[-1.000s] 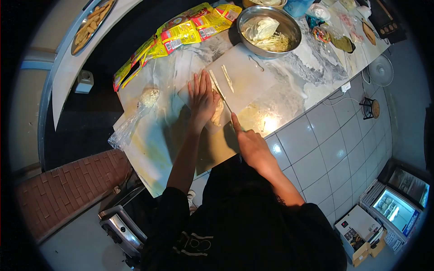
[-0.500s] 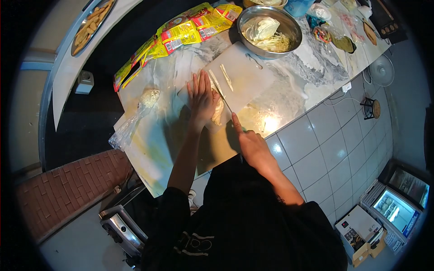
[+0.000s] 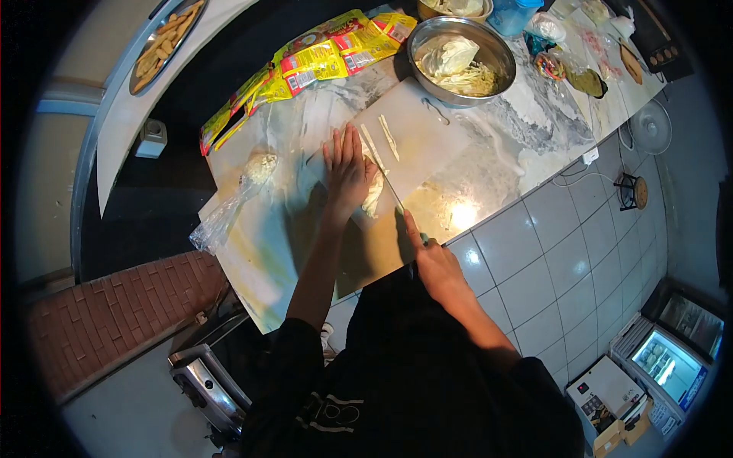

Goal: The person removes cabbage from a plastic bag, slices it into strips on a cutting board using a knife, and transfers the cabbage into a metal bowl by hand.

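My left hand (image 3: 349, 172) lies flat with fingers stretched out, pressing on a pale, folded piece of food (image 3: 373, 197) on a whitish cutting board (image 3: 427, 141). My right hand (image 3: 432, 256) is wrapped round the green handle of a knife (image 3: 388, 177), its index finger along the top. The blade lies beside my left fingers, at the right edge of the pale food. Thin pale strips (image 3: 389, 137) rest on the board to the right of the blade. The part of the food under my left palm is hidden.
A metal bowl (image 3: 504, 57) of cabbage stands beyond the board. Yellow packets (image 3: 313, 65) line the back edge. A plastic bag (image 3: 221, 221) with pale bits lies at left. Small bags and a brown-handled tool (image 3: 631, 63) lie at far right.
My right hand has drawn the knife back toward me and slightly right. My left hand keeps its place on the food. The whole view has shifted a little.
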Demonstrator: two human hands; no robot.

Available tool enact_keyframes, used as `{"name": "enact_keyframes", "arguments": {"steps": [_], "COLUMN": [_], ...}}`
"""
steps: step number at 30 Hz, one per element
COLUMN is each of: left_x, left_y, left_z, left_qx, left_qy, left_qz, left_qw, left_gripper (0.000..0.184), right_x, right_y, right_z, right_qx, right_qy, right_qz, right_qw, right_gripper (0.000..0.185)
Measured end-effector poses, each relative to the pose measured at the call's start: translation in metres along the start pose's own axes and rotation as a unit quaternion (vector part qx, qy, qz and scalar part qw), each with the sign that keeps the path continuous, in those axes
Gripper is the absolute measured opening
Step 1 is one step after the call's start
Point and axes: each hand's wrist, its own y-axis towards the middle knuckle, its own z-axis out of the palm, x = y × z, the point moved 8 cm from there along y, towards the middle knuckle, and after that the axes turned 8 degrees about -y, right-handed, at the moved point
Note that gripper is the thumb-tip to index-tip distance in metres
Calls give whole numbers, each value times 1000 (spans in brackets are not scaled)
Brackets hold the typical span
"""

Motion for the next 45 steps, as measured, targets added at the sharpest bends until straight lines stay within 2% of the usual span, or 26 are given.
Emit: {"name": "enact_keyframes", "arguments": {"steps": [4,6,7,9,10,12,16,18,22,28,31,36,38,39,41,45], "left_x": [-3,-3,-2,-1,-2,-5,-6,-5,-7,-10,-6,-4,1,-3,-3,-9], "left_y": [0,1,1,1,1,0,3,5,5,3,4,5,3,4,3,3], "left_z": [-2,-1,-1,-1,-2,-5,-8,-11,-16,-22,-20,-21,-17,-22,-34,-41], "left_qx": [-10,-6,-9,-13,-19,-22,7,15,19,-48,-46,-71,-63,-64,-80,-110], "left_qy": [10,17,24,31,25,7,-12,-20,-38,-37,-59,-107,-149,-146,-118,-103], "left_qz": [14,10,10,8,13,19,-8,-26,-43,-10,-37,-45,-77,-78,-138,-79], "left_qw": [1000,1000,1000,999,999,1000,1000,999,998,998,996,991,984,984,980,985], "left_gripper": [81,82,81,81,81,80,80,78,77,75,74,71,72,72,67,56], "right_x": [-3,-3,-3,-5,-6,-13,-17,-13,-13,-22,-26,-34,-33,-31,-29,-20], "right_y": [14,30,31,25,20,10,9,20,42,43,47,51,51,51,52,60], "right_z": [13,14,14,12,13,20,17,11,3,-3,-8,-28,-33,-37,-42,-49], "right_qx": [-52,-56,-58,-86,-86,-49,-38,-98,-99,-111,-132,-131,-138,-145,-136,-110], "right_qy": [9,14,13,24,22,37,36,56,66,98,109,194,191,184,187,178], "right_qz": [-10,-18,-24,-34,-38,-11,-6,-46,-74,-96,-88,-107,-116,-126,-132,-156], "right_qw": [999,998,998,995,995,998,999,993,990,984,981,966,965,964,964,965], "right_gripper": [99,85,85,102,102,101,99,97,88,81,89,80,78,76,75,72]}}
